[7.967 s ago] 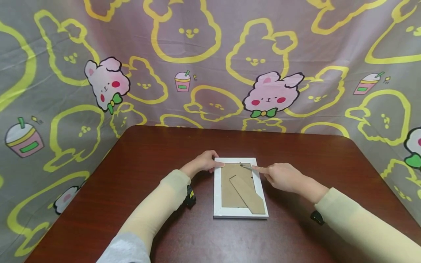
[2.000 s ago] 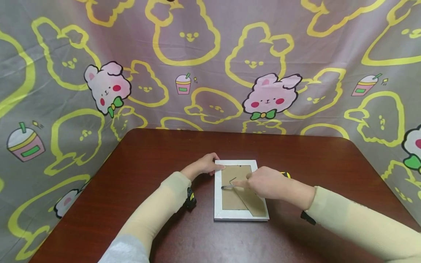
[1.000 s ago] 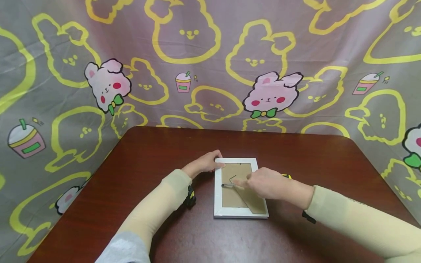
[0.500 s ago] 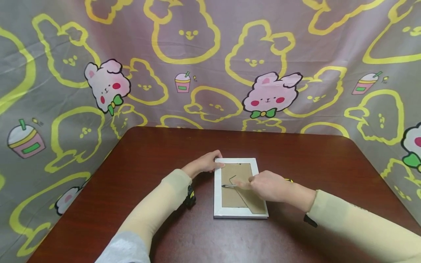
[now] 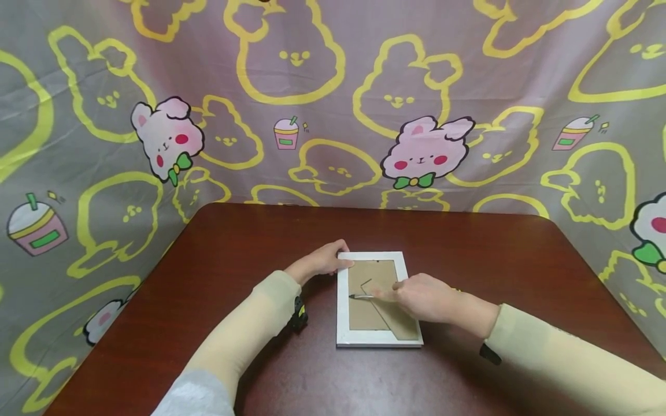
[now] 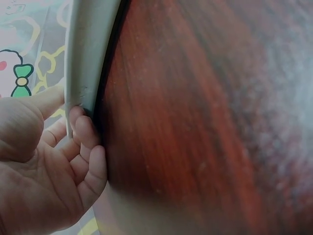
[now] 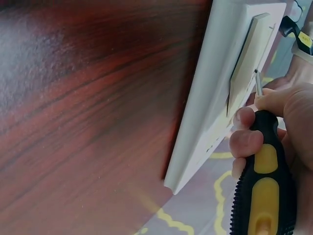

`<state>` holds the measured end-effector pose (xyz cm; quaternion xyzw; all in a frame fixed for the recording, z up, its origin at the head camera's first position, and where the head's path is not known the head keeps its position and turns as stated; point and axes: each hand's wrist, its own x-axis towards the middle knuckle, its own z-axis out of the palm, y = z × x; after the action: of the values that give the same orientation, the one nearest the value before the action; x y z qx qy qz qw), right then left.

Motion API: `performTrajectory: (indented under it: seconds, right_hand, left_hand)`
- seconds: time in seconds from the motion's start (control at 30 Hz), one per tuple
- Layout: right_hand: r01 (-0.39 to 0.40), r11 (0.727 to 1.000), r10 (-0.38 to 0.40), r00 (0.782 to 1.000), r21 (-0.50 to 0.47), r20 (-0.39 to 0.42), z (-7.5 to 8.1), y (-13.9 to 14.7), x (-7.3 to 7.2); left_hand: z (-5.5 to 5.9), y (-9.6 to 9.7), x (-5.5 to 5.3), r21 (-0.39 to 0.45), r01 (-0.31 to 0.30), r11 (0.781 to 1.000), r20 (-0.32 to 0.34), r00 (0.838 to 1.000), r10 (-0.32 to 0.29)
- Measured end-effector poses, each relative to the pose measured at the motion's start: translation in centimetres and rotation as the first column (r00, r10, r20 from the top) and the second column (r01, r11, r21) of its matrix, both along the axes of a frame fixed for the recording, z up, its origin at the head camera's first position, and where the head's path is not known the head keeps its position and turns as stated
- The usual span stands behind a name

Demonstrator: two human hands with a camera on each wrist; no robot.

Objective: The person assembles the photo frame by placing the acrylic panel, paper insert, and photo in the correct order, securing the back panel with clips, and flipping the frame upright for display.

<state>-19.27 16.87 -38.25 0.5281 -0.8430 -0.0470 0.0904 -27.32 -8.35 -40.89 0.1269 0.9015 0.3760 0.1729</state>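
Observation:
A white picture frame [image 5: 343,323] lies face down on the table, its brown backing board [image 5: 366,318] up. A stand leg [image 5: 399,323] slants across the board. My left hand [image 5: 324,259] holds the frame's far left corner, thumb on top; in the left wrist view its fingers [image 6: 94,169] curl against the frame's side. My right hand [image 5: 424,296] grips a screwdriver with a black and yellow handle [image 7: 265,191], index finger stretched along the shaft. The screwdriver's tip [image 5: 352,296] is at the board's left edge, by the white border.
The dark red-brown wooden table [image 5: 250,231] reaches back to a patterned cloth [image 5: 333,121] hung along its far side and both flanks. Small dark marks sit at the board's far edge. A black strap device [image 5: 299,315] is on the left wrist.
Since eight seconds ago, my right hand has brought the screwdriver from the board's far edge to its left edge. Over the last second the hand tilts slightly; my left hand stays put.

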Motion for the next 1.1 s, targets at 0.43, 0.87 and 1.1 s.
performTrajectory:
  seconds: [0.43, 0.87, 1.1]
  right_hand:
    - [0.073, 0.995, -0.065, 0.991, -0.069, 0.113, -0.3, 0.5, 0.0]
    - [0.260, 0.956, -0.233, 0.954, -0.135, 0.191, 1.4, 3.6, 1.5]
    - [0.342, 0.928, -0.311, 0.930, -0.148, 0.198, 1.1, 5.3, 3.5]
  left_hand:
    - [-0.2, -0.2, -0.1, 0.004, 0.000, 1.000, -0.006, 1.000, 0.000]
    - [-0.3, -0.2, 0.0, -0.016, 0.013, 1.000, 0.003, 1.000, -0.013]
    - [-0.3, -0.3, -0.1, -0.020, 0.006, 1.000, 0.006, 1.000, -0.006]
